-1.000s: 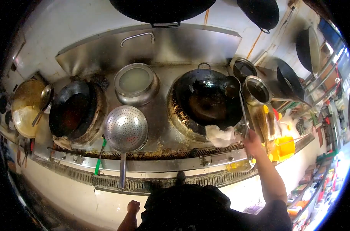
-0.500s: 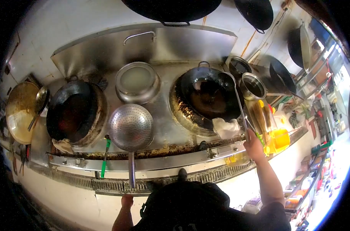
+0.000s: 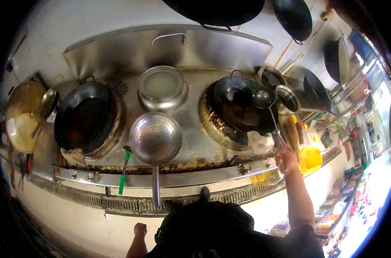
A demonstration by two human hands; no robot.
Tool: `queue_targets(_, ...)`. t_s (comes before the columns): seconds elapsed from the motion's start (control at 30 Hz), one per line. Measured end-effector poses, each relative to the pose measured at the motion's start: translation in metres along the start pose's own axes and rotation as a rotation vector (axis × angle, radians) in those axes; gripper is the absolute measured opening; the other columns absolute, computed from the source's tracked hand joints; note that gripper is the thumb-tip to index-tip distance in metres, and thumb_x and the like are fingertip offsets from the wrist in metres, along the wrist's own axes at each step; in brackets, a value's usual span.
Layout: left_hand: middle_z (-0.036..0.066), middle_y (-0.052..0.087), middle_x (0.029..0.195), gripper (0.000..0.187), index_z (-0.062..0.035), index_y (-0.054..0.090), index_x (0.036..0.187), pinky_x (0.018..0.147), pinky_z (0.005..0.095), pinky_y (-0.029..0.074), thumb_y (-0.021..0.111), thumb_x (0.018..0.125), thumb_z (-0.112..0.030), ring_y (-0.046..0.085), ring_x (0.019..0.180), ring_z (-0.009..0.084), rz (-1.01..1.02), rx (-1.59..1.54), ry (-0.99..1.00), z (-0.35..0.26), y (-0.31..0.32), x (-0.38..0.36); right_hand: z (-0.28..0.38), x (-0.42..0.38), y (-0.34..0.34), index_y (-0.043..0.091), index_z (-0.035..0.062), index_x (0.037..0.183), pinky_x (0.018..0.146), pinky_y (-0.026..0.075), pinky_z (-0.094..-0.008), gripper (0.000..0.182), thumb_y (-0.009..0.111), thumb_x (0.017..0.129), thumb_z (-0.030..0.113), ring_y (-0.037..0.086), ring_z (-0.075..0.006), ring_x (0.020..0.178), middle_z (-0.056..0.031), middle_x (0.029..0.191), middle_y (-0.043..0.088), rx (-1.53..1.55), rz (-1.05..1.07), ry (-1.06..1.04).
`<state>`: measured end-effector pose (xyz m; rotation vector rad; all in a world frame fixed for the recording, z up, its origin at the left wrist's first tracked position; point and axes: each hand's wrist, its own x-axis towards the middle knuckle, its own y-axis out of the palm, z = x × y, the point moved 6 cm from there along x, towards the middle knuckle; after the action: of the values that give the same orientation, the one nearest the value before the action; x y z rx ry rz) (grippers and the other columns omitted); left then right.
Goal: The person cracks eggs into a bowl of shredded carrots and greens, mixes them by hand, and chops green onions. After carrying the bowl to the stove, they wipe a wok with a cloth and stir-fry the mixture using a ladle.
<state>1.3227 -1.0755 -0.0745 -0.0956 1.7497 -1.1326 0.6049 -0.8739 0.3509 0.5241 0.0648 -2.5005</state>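
My right hand [image 3: 286, 158] is wrapped round the handle of a metal ladle [image 3: 264, 98]. The ladle's dark bowl overlaps the right edge of the right-hand wok [image 3: 236, 107], beside a metal pot [image 3: 287, 99]. A folded white cloth [image 3: 260, 141] lies on the wok's near rim, just left of my right hand. Low in the view, my left hand [image 3: 140, 229] is closed in a loose fist with nothing showing in it. Nearest to that hand is the handle of a perforated strainer [image 3: 156, 138], which rests across the stove front.
A second wok [image 3: 84, 120] sits on the left burner, with a wide pan [image 3: 21, 116] beyond it. Between the burners stands a round pot [image 3: 163, 86] of cloudy liquid. A green-handled tool [image 3: 123, 174] lies at the stove edge. A yellow container [image 3: 311, 159] stands at right.
The ladle's bowl has turned into view at the right wok's edge, and my right hand has shifted slightly. My left hand sits a little lower, farther from the strainer handle. The view has shifted too.
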Motion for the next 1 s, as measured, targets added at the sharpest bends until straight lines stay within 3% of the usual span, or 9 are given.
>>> queue_targets(0.03,0.013,0.070,0.088,0.009,-0.0101,0.071,0.076,0.074,0.0383,0.056,0.063,0.074,-0.014,0.068,0.082,0.0282,-0.007,-0.050,-0.021,0.000,-0.009,-0.001,0.004,-0.001,0.017,0.041,0.0075,0.135,0.035,0.037,-0.0243,0.052,0.050,0.084,0.006,0.046,-0.0111,0.043,-0.0040,0.071,0.055,0.308,0.104,0.074)
queue_targets(0.17,0.014,0.067,0.078,0.011,-0.0096,0.065,0.062,0.068,0.0404,0.054,0.068,0.068,-0.018,0.066,0.075,0.0302,-0.209,-0.220,-0.039,0.007,-0.005,0.008,0.010,-0.017,0.089,0.046,0.0147,0.129,0.034,0.032,-0.0218,0.046,0.051,0.085,0.007,0.041,-0.0083,0.042,-0.0012,0.064,0.049,0.524,0.267,0.237)
queue_targets(0.3,0.013,0.067,0.078,0.009,-0.0112,0.066,0.065,0.068,0.0415,0.054,0.070,0.065,-0.019,0.065,0.073,0.0316,-0.226,-0.485,-0.130,0.016,0.010,0.008,0.000,-0.019,0.182,0.042,0.0144,0.130,0.033,0.032,-0.0205,0.050,0.053,0.083,0.003,0.041,-0.0087,0.043,-0.0019,0.065,0.049,0.501,0.504,0.323)
queue_targets(0.4,0.012,0.067,0.077,0.009,-0.0116,0.067,0.068,0.067,0.0408,0.054,0.071,0.065,-0.020,0.065,0.074,0.0309,-0.323,-0.239,-0.049,0.023,0.059,0.021,-0.006,-0.027,0.273,0.038,0.0133,0.135,0.034,0.033,-0.0224,0.057,0.055,0.083,0.003,0.044,-0.0101,0.044,-0.0031,0.066,0.051,0.505,0.693,0.431)
queue_targets(0.5,0.011,0.068,0.079,0.011,-0.0106,0.068,0.071,0.067,0.0399,0.055,0.071,0.066,-0.020,0.065,0.077,0.0290,-0.383,-0.985,-0.223,0.044,0.090,0.012,-0.019,-0.030,0.360,0.033,0.0109,0.142,0.036,0.036,-0.0257,0.064,0.055,0.082,0.002,0.046,-0.0117,0.046,-0.0048,0.069,0.053,0.333,0.808,0.439)
queue_targets(0.63,0.011,0.066,0.072,0.006,-0.0114,0.067,0.067,0.066,0.0406,0.055,0.068,0.063,-0.016,0.065,0.074,0.0296,-0.557,-0.911,-0.210,0.046,0.106,-0.033,-0.030,-0.042,0.462,0.034,0.0095,0.143,0.038,0.040,-0.0299,0.066,0.056,0.082,0.000,0.048,-0.0141,0.046,-0.0060,0.069,0.053,0.098,0.868,0.395)
queue_targets(0.83,0.011,0.069,0.078,0.007,-0.0121,0.069,0.071,0.065,0.0407,0.056,0.064,0.069,-0.017,0.067,0.074,0.0293,-0.409,-0.917,-0.489,0.038,0.149,-0.096,-0.073,-0.025,0.571,0.044,0.0041,0.137,0.039,0.041,-0.0303,0.057,0.054,0.081,-0.002,0.051,-0.0165,0.046,-0.0069,0.067,0.053,-0.402,0.956,0.024)
queue_targets(0.9,0.010,0.070,0.082,0.010,-0.0129,0.071,0.075,0.067,0.0398,0.056,0.063,0.070,-0.016,0.068,0.076,0.0283,-0.105,-0.468,-0.477,0.026,0.150,-0.112,-0.093,-0.011,0.598,0.049,0.0027,0.130,0.040,0.041,-0.0299,0.050,0.055,0.080,0.000,0.050,-0.0155,0.046,-0.0059,0.065,0.052,-0.479,0.991,-0.091)
queue_targets(1.0,0.011,0.071,0.083,0.012,-0.0126,0.073,0.078,0.069,0.0390,0.056,0.064,0.071,-0.017,0.068,0.077,0.0286,-0.034,-0.356,-0.377,0.010,0.141,-0.137,-0.105,-0.008,0.619,0.051,0.0024,0.123,0.041,0.042,-0.0303,0.044,0.057,0.080,0.002,0.050,-0.0150,0.045,-0.0054,0.065,0.052,-0.599,0.938,-0.076)
